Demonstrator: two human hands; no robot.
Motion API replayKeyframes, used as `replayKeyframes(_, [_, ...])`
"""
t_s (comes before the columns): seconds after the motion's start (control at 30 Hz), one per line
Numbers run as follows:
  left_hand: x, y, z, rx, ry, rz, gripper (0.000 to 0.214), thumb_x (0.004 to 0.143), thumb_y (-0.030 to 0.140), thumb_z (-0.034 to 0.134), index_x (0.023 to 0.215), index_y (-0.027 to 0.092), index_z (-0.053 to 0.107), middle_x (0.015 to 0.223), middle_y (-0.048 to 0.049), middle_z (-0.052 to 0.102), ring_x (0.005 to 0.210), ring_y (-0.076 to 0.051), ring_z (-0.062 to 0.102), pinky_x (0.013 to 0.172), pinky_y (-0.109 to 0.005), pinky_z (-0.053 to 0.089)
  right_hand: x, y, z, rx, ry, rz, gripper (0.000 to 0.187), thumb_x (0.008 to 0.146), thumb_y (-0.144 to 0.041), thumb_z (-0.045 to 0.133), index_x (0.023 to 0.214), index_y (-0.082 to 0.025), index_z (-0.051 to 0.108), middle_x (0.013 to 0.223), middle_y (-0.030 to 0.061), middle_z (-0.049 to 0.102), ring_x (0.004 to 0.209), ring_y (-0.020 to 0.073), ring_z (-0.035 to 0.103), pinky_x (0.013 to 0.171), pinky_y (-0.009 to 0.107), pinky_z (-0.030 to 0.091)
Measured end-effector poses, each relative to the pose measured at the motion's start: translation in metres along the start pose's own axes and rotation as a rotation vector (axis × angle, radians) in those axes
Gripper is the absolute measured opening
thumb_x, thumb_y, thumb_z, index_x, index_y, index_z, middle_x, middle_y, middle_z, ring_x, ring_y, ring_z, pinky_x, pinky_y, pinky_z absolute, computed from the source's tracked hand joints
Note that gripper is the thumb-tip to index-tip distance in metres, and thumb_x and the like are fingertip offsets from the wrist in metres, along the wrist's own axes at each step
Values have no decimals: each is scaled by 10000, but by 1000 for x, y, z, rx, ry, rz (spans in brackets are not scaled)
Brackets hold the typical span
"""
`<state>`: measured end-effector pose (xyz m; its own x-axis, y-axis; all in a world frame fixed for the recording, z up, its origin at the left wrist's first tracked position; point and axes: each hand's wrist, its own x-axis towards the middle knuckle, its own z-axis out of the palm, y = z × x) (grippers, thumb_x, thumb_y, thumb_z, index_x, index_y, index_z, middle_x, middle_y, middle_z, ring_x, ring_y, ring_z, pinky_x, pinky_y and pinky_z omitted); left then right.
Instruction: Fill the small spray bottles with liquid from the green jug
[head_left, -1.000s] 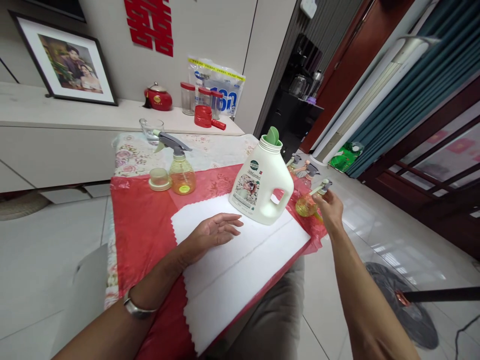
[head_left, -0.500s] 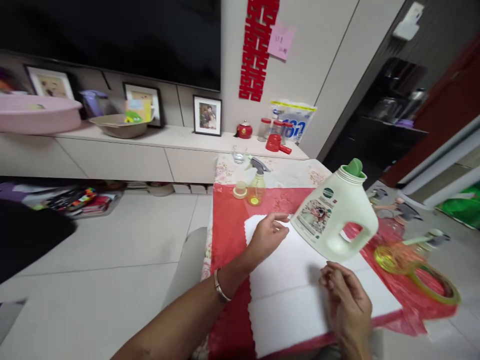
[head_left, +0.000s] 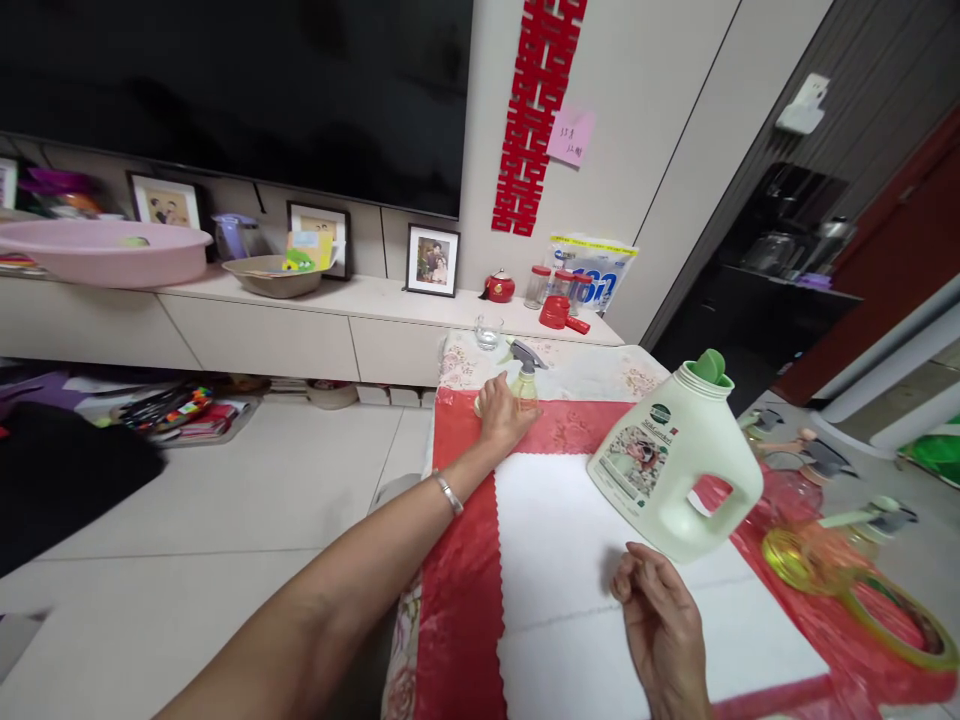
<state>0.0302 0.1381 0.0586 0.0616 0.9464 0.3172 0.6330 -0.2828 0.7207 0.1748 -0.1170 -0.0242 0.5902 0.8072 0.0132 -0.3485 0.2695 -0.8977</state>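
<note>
My left hand (head_left: 501,412) reaches to the far left of the table, its fingers apart and bent over a pale cap (head_left: 478,405), which it mostly hides. Just beside it stands a small spray bottle (head_left: 525,385) with a grey trigger head; whether my hand touches it is unclear. My right hand (head_left: 661,625) is held above the white sheet (head_left: 555,540) with its fingers curled together; anything inside them is hidden. Between and beyond my hands, a pale green detergent jug (head_left: 675,460) stands upright on the sheet, a green spout showing in its open neck.
Red plastic (head_left: 465,560) covers part of the table under the sheet. To the right are a roll of tape (head_left: 900,620), a yellow-tinted bottle (head_left: 795,560) and other spray bottles. A glass cup (head_left: 488,332) stands at the back, near the cabinet (head_left: 397,345) holding jars and frames.
My left hand has moved from beside the jug away to the cap and spray bottle. My right hand has shifted slightly left and remains curled. The camera view has also shifted.
</note>
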Motion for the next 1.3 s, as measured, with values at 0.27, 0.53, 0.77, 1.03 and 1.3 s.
replayKeyframes(0.27, [5,-7,29,161,-32,9,754,709,367,799,1341,165,441,1264,-144,578,1238,-339,494,1065,-468,370,-1,2,-1,-30,-25,-8,397,728,-433,871,981,-171,711,792,50,534,661,105,514,609,211,463])
replayKeyframes(0.53, [-17,15,8,122,9,70,626,697,363,769,1234,179,506,1158,-108,565,1187,-306,505,1072,-438,400,-2,1,1,-70,-42,-28,428,735,-447,864,987,-148,689,797,59,552,655,111,525,610,216,460])
replayKeyframes(0.77, [-107,26,5,-307,-65,98,540,639,197,752,1106,222,481,1073,-74,485,1020,-269,570,919,-429,540,-5,-4,6,-163,-36,-51,500,719,-501,856,990,-131,656,803,60,563,659,114,535,618,218,450])
replayKeyframes(1.03, [-141,9,23,-391,-51,267,666,629,184,771,1205,211,438,1135,-96,557,1119,-313,549,1008,-512,486,0,-30,38,-429,64,-213,518,726,-473,846,1065,-121,674,1093,110,624,983,190,615,847,279,519])
replayKeyframes(1.3, [-143,4,22,-571,-134,373,665,698,250,794,1259,204,442,1206,-122,558,1177,-300,559,1039,-483,486,30,-34,107,-569,95,-347,578,721,-508,836,1079,-105,629,1108,108,624,1014,202,616,949,347,524])
